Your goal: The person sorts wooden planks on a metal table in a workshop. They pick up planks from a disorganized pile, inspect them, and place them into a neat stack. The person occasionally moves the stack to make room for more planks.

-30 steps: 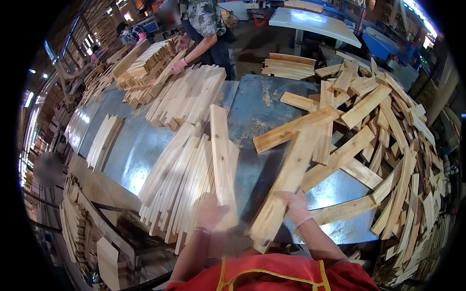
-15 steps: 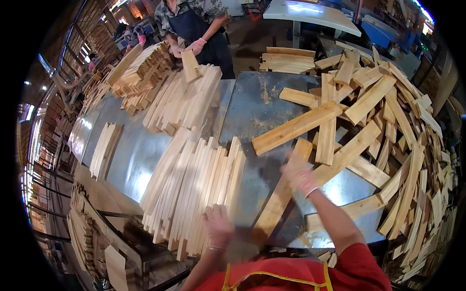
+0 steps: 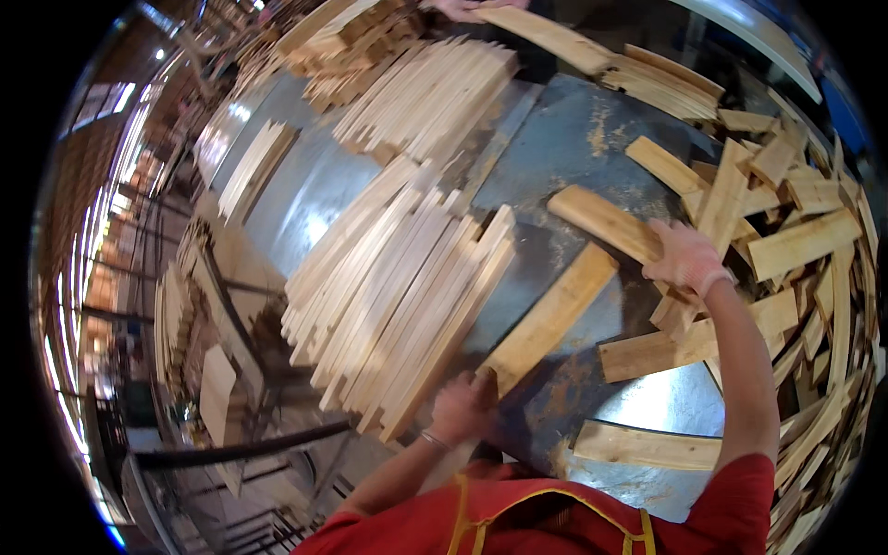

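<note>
Golden wood filled both hands in the head view, my one feed. Ahead of my left hand (image 3: 464,407) ran a flat board (image 3: 553,319), its near end gripped in curled fingers; it lay on the blue-grey metal surface (image 3: 566,120), between the hands. My right hand (image 3: 686,257), further out, was bent over the right end of a second board (image 3: 606,222), fingers partly hidden. Pale slats (image 3: 398,305) lay left of the left hand; a loose heap of boards (image 3: 805,243) spread past the right.

I judged the step best done with the right grip square across the board, clearing the crossed pieces beside it, while the left steadied its own end away from the slats.

Half a second earlier, my right hand had been over the flat board and my left open at the slats; now the left had that board, the right had moved on, and the second board looked swung to another slant. A co-worker's board (image 3: 546,37) had shifted rightward, well ahead of both hands.
</note>
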### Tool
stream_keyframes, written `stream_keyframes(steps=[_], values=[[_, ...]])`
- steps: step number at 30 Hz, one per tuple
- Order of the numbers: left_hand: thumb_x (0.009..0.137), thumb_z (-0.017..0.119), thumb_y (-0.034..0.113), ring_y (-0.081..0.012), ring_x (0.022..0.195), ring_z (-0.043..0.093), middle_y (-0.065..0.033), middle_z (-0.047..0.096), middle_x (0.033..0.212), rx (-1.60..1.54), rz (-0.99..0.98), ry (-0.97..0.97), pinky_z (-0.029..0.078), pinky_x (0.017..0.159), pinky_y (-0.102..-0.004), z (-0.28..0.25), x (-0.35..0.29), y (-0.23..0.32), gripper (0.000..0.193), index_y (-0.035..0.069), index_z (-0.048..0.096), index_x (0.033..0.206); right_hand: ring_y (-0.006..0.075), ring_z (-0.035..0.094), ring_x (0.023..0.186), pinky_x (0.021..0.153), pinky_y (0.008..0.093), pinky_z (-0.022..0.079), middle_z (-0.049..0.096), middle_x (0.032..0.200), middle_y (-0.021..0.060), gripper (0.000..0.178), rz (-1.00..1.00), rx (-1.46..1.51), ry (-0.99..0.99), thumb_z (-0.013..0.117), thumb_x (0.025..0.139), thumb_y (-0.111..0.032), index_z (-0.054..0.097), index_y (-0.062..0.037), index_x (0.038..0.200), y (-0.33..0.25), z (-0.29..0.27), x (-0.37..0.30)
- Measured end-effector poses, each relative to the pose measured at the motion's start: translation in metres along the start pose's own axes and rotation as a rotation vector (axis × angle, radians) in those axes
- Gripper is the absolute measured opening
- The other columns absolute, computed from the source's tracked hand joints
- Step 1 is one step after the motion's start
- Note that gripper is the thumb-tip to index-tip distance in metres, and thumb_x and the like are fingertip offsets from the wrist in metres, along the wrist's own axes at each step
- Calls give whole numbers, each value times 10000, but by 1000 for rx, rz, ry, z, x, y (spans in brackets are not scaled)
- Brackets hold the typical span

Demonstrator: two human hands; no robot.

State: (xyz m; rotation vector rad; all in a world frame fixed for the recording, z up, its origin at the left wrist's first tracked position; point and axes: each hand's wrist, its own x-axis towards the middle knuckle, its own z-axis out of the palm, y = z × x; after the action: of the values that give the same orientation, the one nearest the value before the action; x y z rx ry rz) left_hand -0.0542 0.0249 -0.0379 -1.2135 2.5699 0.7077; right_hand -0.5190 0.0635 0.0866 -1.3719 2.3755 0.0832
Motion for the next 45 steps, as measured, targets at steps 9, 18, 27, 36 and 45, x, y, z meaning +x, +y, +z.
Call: stream_keyframes(steps=[9,18,27,36,45], values=[[804,804,391,-380,1231,634,-208,626,1340,-130,41,-106,519,1037,-479,-70,-35,2,769,98,545,1466,410,612,1278,1103,466,480,648,1346,283,815,42,752,-273,644,963,-455,386,11,1580,-148,171,-83],[696,754,232,-384,1175,548,-165,582,1193,272,394,414,438,992,-550,-52,-12,-72,548,73,605,1199,403,577,1286,1070,475,495,580,1365,236,634,388,-44,669,731,826,-359,591,-37,1354,-98,96,-51],[735,805,313,-468,1381,490,-261,564,1419,161,628,392,381,1164,-581,-50,-19,-46,747,-28,593,1364,260,663,1007,817,377,546,666,1236,171,770,174,1542,317,734,859,-314,493,-26,1532,-81,172,-157],[827,780,508,-492,1317,568,-326,461,1555,-55,173,-96,474,1122,-510,-14,15,43,967,-15,413,1552,268,664,1041,926,400,523,691,1159,141,656,974,1798,933,758,930,-291,502,-7,1463,90,229,-135],[784,821,304,-369,1147,676,-244,596,1396,-128,1,66,568,958,-432,23,-6,11,904,62,448,1570,235,633,1112,987,382,531,637,1284,129,587,526,1992,912,705,933,-35,471,-41,1471,-39,231,-147]])
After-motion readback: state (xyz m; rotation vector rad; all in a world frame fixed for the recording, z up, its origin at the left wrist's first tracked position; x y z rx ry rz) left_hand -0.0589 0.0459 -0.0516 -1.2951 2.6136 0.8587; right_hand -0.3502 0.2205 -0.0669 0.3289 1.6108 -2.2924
